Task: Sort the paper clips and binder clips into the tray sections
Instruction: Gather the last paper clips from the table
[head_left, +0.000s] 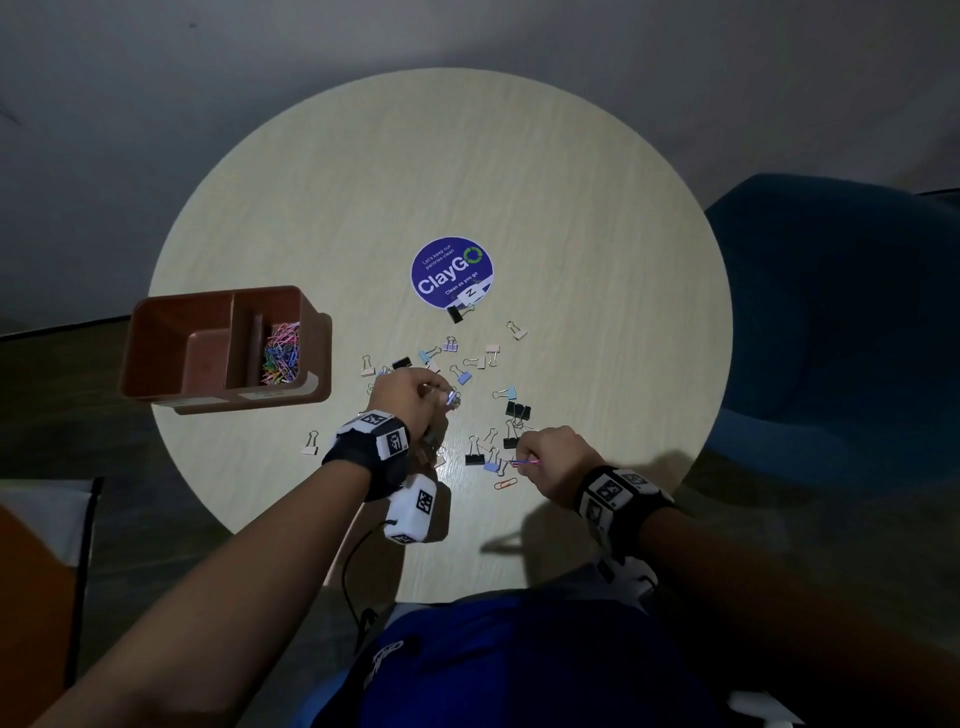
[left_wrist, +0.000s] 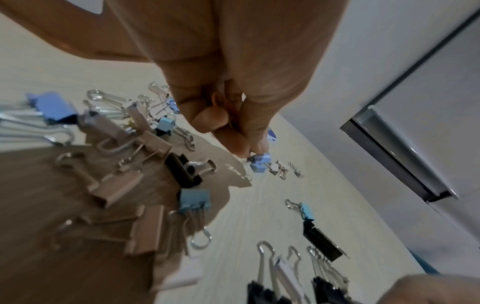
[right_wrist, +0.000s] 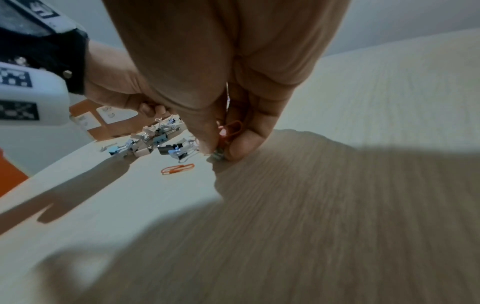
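A brown sectioned tray (head_left: 215, 293) stands at the table's left edge, with coloured paper clips (head_left: 280, 353) in its right section. Binder clips (head_left: 517, 410) in black, blue, pink and white lie scattered mid-table. My left hand (head_left: 441, 395) (left_wrist: 246, 148) has its fingers curled, the tips pinching at a small blue binder clip (left_wrist: 259, 164). My right hand (head_left: 522, 457) (right_wrist: 221, 150) pinches coloured paper clips, among them an orange one (right_wrist: 231, 128), just above the table. A loose orange paper clip (head_left: 505, 484) (right_wrist: 178, 168) lies beside it.
A round blue sticker (head_left: 452, 273) marks the centre of the round pale wood table (head_left: 571, 208). A blue chair (head_left: 831, 312) stands to the right. The tray overhangs the table's left rim.
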